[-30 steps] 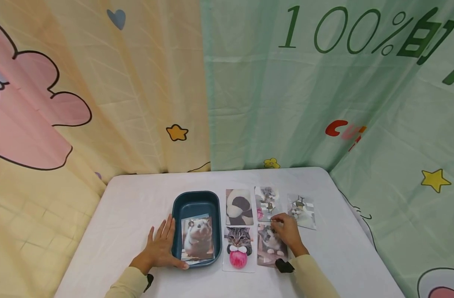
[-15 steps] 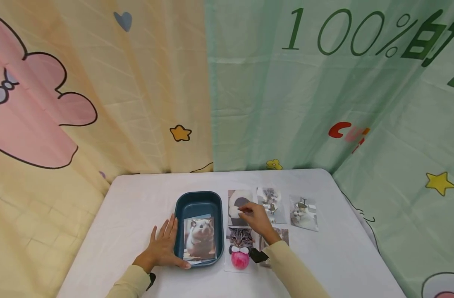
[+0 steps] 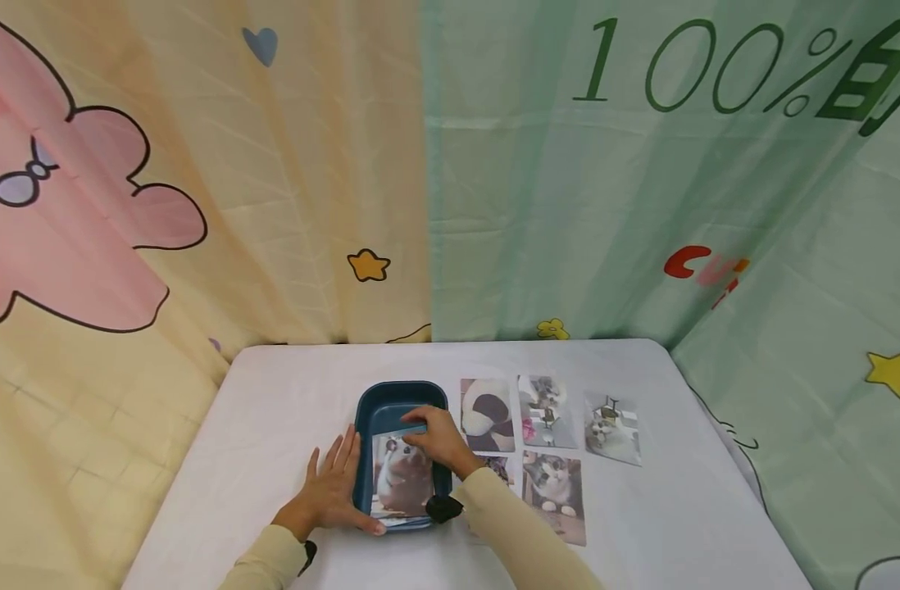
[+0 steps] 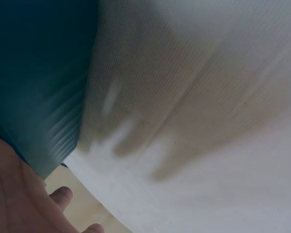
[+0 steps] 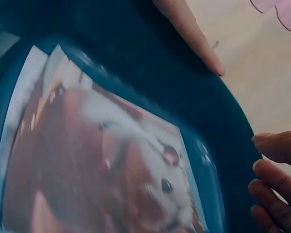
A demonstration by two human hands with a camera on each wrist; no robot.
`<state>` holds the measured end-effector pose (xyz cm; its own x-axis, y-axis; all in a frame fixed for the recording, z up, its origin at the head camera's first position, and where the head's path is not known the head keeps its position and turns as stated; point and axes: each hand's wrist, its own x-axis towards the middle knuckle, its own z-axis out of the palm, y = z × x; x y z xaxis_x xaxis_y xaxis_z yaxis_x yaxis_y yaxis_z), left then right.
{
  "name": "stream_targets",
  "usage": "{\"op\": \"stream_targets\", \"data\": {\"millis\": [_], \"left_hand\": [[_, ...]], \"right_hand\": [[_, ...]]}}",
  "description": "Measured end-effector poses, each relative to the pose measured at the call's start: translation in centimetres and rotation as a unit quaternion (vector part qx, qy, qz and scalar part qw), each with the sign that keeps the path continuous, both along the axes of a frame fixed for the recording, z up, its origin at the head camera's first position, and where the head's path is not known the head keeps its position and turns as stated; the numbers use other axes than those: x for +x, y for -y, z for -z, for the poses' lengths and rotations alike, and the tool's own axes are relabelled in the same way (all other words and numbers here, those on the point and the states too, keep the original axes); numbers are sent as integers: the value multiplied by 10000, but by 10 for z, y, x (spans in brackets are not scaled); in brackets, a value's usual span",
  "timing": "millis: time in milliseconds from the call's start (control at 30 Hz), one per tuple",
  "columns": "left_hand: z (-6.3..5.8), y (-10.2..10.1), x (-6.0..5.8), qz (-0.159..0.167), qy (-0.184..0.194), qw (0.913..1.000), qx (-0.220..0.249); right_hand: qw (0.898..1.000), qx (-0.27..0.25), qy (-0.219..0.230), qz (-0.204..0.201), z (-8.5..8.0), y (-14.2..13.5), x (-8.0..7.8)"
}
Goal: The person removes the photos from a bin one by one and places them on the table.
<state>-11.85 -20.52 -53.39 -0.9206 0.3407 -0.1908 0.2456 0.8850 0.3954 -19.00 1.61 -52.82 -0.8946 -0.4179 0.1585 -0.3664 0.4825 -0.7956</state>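
Note:
My left hand [image 3: 328, 496] rests against the left side of a dark teal tray [image 3: 384, 416], fingers spread and thumb at its near left corner. Inside the tray lies a hamster picture card [image 3: 404, 487] on top of other cards. Over the tray's right side, my right hand [image 3: 443, 441] reaches in with thumb and forefinger slightly apart, close over the upper part of the hamster card. Nothing shows between them. The right wrist view has the hamster card [image 5: 121, 165] flat in the tray. Right of the tray, the tabby cat card [image 3: 494, 465] is partly hidden by my right arm.
A white-covered table [image 3: 295, 385] carries everything. Right of the tray lie a black-and-white animal card [image 3: 487, 418], a glossy cat card [image 3: 544, 401], a grey-and-white cat card [image 3: 556, 492] and a slanted cat card [image 3: 611, 434]. Printed curtains [image 3: 332, 164] stand behind.
My right hand has moved left from the grey-and-white cat card, across the other cards, to over the tray. The left hand stays at the tray's side. The head view has shifted slightly.

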Motion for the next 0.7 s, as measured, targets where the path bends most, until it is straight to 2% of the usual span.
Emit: {"op": "stream_targets", "data": {"millis": [267, 400, 567, 700], "left_hand": [[-4, -3, 1, -18, 13, 9998, -221], [-4, -3, 1, -22, -2, 9996, -270], [-5, -3, 1, -35, -45, 9997, -241], [-6, -4, 2, -31, -25, 9998, -207]], "right_hand": [[9981, 61, 359, 490, 19, 25, 1], [9969, 305, 220, 690, 28, 30, 1], [9948, 454, 412, 817, 33, 32, 2], [9940, 347, 642, 821, 34, 33, 3]]}}
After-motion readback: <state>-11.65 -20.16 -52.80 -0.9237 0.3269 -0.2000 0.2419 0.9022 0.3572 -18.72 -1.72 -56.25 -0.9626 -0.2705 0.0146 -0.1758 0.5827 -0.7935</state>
